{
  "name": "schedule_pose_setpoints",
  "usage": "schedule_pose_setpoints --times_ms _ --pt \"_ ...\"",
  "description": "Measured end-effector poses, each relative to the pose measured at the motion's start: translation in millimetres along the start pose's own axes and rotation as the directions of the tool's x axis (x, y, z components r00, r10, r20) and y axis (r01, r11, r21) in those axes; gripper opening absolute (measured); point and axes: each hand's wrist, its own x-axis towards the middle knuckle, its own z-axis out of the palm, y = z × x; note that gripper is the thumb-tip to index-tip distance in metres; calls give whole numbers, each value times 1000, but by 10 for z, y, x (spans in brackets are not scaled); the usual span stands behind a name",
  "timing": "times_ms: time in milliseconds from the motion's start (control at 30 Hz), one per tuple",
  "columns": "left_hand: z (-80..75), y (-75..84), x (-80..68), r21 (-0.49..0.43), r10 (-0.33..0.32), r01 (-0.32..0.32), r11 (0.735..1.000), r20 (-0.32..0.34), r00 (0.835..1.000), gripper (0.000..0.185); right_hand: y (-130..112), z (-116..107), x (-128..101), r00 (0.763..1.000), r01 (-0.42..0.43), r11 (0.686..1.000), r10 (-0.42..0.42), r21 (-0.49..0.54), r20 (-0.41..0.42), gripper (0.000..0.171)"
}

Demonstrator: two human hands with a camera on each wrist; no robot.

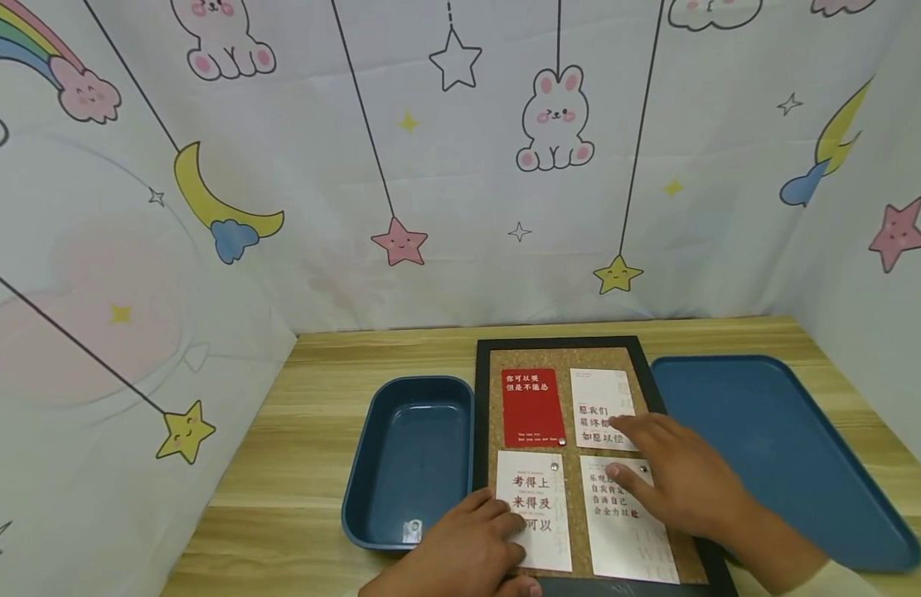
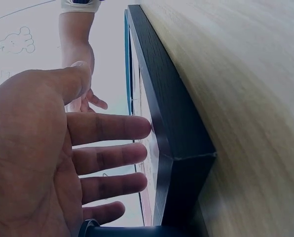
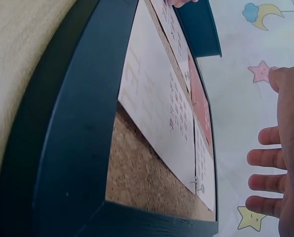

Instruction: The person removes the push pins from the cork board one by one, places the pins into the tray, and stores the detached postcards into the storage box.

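Note:
A black-framed corkboard point(image 1: 493, 352) lies on the table with cards pinned to it. Fingers of my left hand point(image 1: 463, 547) reach over the board's left side onto the white lower-left card point(image 1: 538, 547); the left wrist view shows them straight. My right hand point(image 1: 687, 473) is over the right side, its thumb and fingers extended and overlapping the white upper-right card point(image 1: 598, 390) and the white lower-right card point(image 1: 627, 547). Nothing is held in the right hand. At upper left is a red card point(image 1: 533, 414), with a silver pin point(image 1: 561, 441) in its lower-right corner.
Left of the board stands a deep blue bin point(image 1: 408, 398) with a small shiny item point(image 1: 412, 529) near its front wall. A shallow blue tray point(image 1: 766, 439) lies to the right. A white cartoon-print curtain point(image 1: 475, 182) rises behind the wooden table point(image 1: 281, 464).

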Motion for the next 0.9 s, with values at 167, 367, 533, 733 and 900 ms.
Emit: schedule_pose_setpoints --times_ms 167,367,533,733,900 --pt "3 4 0 1 -2 2 1000 14 1000 45 -18 44 7 1000 14 1000 -14 5 -23 62" --pt "10 13 9 -11 -13 13 1000 34 999 48 -33 80 22 1000 1 1000 -1 -2 -16 64" --pt "9 12 12 -16 -11 12 1000 24 1000 46 -58 82 36 1000 -4 1000 3 -11 -16 64" --pt "-4 8 17 -22 -10 11 1000 12 1000 46 -83 84 52 1000 0 1000 0 -16 -31 62" --pt "-16 7 26 -44 -24 26 999 45 999 47 -91 109 78 999 15 1000 -15 -14 -40 58"
